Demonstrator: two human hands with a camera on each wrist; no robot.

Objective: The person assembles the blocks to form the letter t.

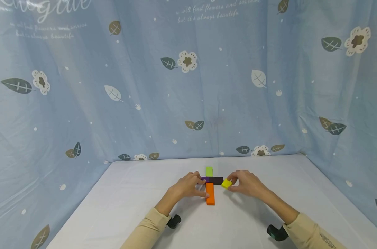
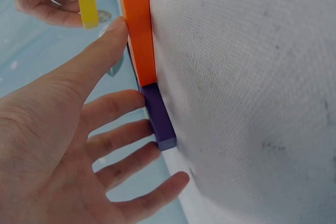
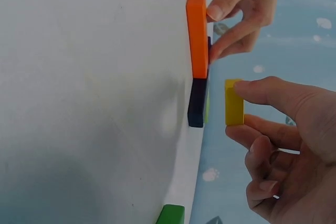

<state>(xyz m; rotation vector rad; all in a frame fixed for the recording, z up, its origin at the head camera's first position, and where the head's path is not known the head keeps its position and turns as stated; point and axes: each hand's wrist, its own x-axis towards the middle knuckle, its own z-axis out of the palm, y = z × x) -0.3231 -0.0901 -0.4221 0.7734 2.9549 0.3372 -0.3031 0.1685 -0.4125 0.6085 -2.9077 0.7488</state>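
My right hand (image 1: 248, 183) pinches a small yellow block (image 1: 227, 183) between thumb and fingers, above the table and just right of a cross-like layout of blocks. An orange block (image 1: 210, 193) forms its near arm, a lime green block (image 1: 209, 171) its far arm. Between them lie a purple block (image 2: 159, 117) on the left and a dark, nearly black block (image 3: 197, 103) on the right. My left hand (image 1: 188, 185) rests at the layout's left side with fairly straight fingers. Its thumb touches the orange block's side, and its fingertips reach the purple block.
White cloth covers the table (image 1: 113, 207), with a blue patterned curtain (image 1: 145, 86) behind and at both sides. In the right wrist view, a green block (image 3: 171, 215) shows at the bottom edge. Black devices (image 1: 277, 233) are strapped near both wrists.
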